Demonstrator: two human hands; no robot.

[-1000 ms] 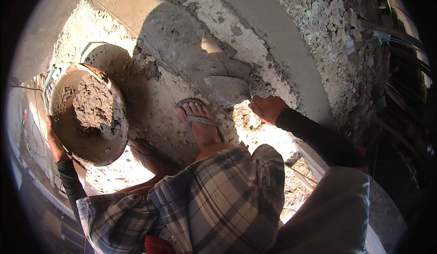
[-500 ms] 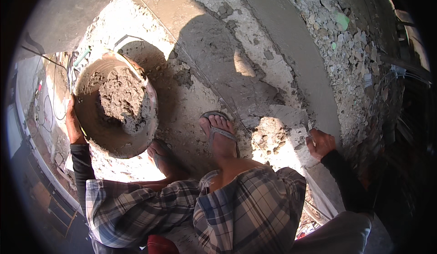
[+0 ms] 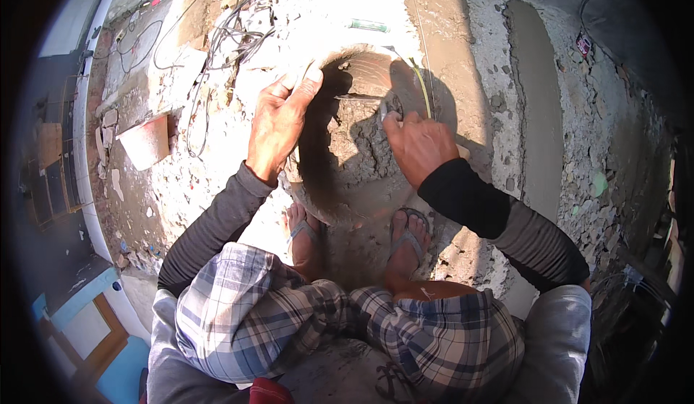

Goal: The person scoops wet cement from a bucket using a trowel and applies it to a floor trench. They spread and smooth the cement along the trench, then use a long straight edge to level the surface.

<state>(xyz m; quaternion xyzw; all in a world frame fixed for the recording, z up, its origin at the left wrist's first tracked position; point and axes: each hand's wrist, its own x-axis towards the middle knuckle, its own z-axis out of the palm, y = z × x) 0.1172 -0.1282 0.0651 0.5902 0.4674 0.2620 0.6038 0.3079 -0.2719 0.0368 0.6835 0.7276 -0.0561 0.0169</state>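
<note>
A wide round mortar bucket (image 3: 369, 62) stands on the ground before my feet. Grey wet mortar (image 3: 365, 143) lies inside, partly in shadow. My left hand (image 3: 280, 118) grips the bucket's left rim, thumb on top. Over the right side of the bucket, my right hand (image 3: 421, 147) is closed around what looks like a trowel. Its handle is mostly hidden in the fist, and a small grey metal part shows by the fingers at the mortar.
A small whitish bucket (image 3: 146, 142) sits at the left, near tangled black cables (image 3: 238, 39). A green tube-like item (image 3: 368, 25) lies beyond the mortar bucket. Smooth grey mortar strips (image 3: 535, 107) and a taut string run along the right, beside rubble (image 3: 614, 165).
My right hand has come from the mortar strip on the right to the bucket. The left hand has shifted to the upper left rim. The view has swung left, centring the bucket.
</note>
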